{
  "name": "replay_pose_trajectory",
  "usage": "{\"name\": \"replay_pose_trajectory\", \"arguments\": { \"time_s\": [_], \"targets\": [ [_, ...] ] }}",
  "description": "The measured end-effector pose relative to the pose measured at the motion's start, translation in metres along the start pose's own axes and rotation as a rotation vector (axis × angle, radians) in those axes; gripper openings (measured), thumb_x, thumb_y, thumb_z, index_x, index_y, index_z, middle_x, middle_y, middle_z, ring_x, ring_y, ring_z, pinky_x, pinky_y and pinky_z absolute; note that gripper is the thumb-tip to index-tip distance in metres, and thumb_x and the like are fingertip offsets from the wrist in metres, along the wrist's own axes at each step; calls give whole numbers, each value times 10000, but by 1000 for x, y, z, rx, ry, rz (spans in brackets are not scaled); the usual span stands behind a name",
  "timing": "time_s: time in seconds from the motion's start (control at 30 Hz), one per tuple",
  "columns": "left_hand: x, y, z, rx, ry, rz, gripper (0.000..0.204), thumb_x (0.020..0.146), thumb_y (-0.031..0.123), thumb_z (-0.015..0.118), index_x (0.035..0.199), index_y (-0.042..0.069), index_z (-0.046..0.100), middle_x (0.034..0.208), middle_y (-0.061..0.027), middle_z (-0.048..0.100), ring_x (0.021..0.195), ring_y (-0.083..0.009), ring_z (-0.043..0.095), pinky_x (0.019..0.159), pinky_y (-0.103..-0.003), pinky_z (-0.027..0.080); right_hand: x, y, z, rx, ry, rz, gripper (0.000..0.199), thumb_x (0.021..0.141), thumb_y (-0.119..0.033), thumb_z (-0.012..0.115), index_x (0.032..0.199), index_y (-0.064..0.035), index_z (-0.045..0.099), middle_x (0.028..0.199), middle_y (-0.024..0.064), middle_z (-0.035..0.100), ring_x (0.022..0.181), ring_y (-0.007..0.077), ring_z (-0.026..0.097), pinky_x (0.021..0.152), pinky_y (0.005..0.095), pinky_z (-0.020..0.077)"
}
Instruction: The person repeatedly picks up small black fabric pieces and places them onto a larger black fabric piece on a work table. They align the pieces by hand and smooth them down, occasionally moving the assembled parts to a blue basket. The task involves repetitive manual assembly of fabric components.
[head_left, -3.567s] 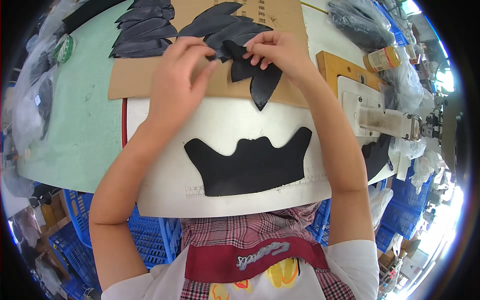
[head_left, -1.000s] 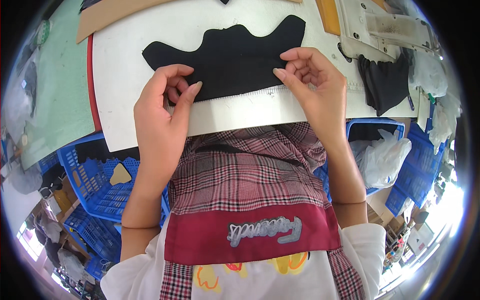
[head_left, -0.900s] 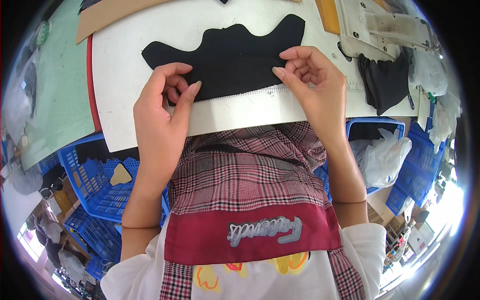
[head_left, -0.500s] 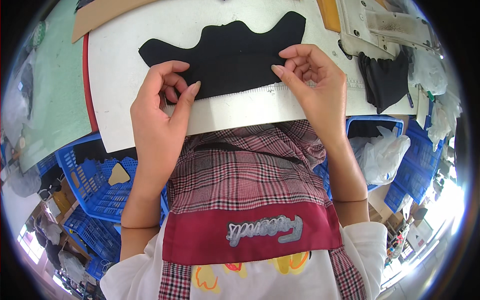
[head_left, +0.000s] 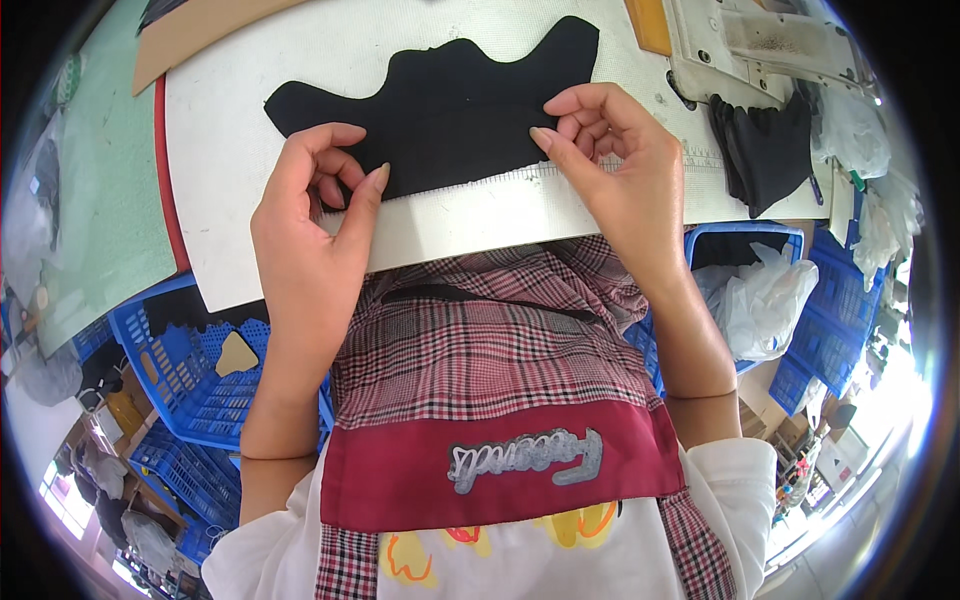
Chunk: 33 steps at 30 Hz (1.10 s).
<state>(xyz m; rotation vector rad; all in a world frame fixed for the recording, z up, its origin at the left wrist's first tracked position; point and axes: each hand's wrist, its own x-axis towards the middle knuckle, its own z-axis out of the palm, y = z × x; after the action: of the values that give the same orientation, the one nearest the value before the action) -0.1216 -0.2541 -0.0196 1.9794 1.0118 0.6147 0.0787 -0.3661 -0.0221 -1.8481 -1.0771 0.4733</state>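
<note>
A black cut fabric piece (head_left: 450,105) with a wavy far edge lies flat on a white table top (head_left: 480,215). My left hand (head_left: 315,215) pinches its near left edge with thumb and fingers. At the near right edge my right hand (head_left: 610,150) grips the same piece, fingers curled over it. A printed ruler strip (head_left: 600,165) runs along the table just below the fabric's straight edge.
A sewing machine base (head_left: 760,40) stands at the far right with a stack of black pieces (head_left: 765,150) beside it. Brown cardboard (head_left: 200,30) lies at the far left. Blue plastic crates (head_left: 190,370) sit below the table on the left, more crates and a white bag (head_left: 765,300) on the right.
3.6 s ago both hands worked a small black piece farther away on the cardboard. Now they hold the large piece's near edge; over the last second it shifted slightly away and left.
</note>
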Motion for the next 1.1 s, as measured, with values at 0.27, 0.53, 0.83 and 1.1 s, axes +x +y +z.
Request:
{"name": "replay_pose_trajectory", "arguments": {
  "time_s": [0.27, 0.53, 0.83, 1.1],
  "targets": [
    [0, 7, 4, 477, 90, 220, 415, 785, 23, 700, 1181, 31, 573, 1097, -115, 556, 996, -263, 521, 870, -389, 415, 3, -2, -4, -164, -43, -91, 143, 788, 3, 728, 858, -6, 604, 740, 43, 560, 639, 112, 525, 591, 245, 454],
    [-20, -1, 13, 529, -251, 422, 978, 791, 619, 581, 1493, -8, 318, 1565, -163, 315, 1459, -317, 284, 1182, -459, 234, -1, -3, 1, -168, 1, -48, 195, 751, -34, 722, 910, -9, 611, 786, 66, 569, 671, 199, 536, 611, 318, 452],
    [-36, -12, -3, 634, -258, 406, 1120, 726, 725, 583, 1497, -32, 287, 1573, -189, 284, 1466, -360, 246, 1182, -521, 194, -50, -3, 17, -566, -118, -392, 749, 800, -352, 706, 1373, 61, 459, 1469, 188, 441, 1398, 294, 393, 1174, 432, 288],
    [-19, 14, 36, 606, -340, 562, 937, 721, 445, 752, 1436, -34, 381, 1530, -236, 325, 1429, -416, 285, 1160, -543, 225, -43, 61, -141, -694, 498, -71, 409, 843, -215, 737, 1184, -5, 652, 1282, 171, 618, 1155, 356, 603, 966, 394, 480]
  ]
}}
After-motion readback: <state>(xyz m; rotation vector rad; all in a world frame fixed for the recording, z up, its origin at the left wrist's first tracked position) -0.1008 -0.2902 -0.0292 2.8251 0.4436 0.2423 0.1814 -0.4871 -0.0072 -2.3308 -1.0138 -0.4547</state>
